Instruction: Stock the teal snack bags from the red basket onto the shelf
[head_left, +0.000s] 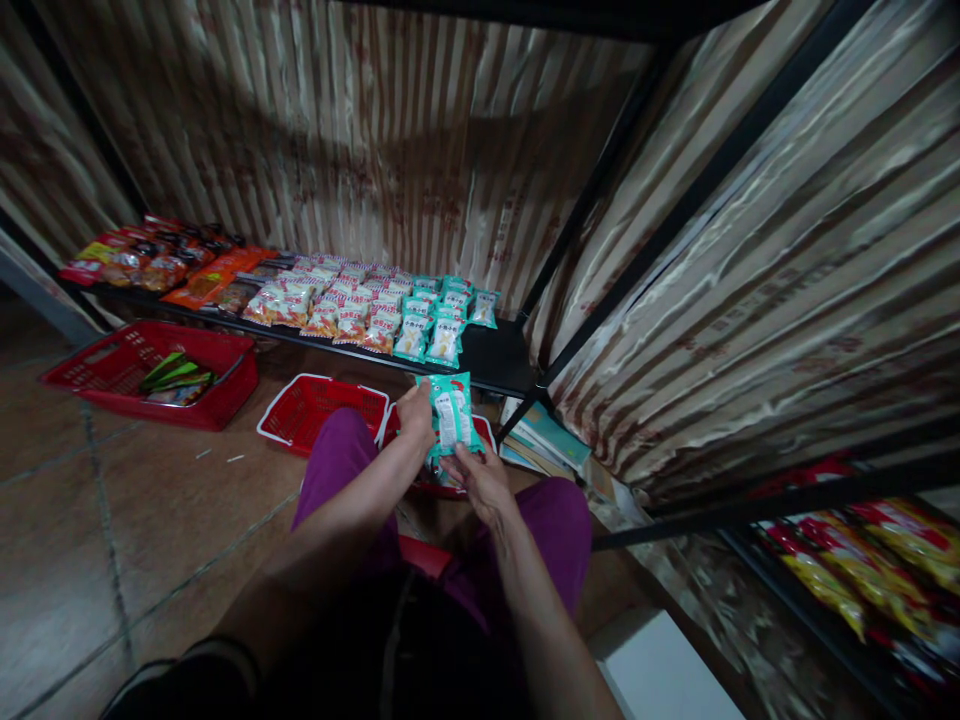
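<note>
Between my two hands is a teal snack bag, printed side up. My left hand grips its left edge, while the fingers of my right hand hold its lower right corner. Below the bag stands a red basket with a white rim, and more teal packaging shows inside it, partly hidden by my hands. Just beyond, on a black shelf, similar teal bags lie in short rows beside white-and-orange snack bags.
Orange packets and red packets fill the shelf's left part. On the floor are an empty red basket and a larger red basket holding green packets. Books lie near the shelf post. Yellow-red bags sit on the right shelf.
</note>
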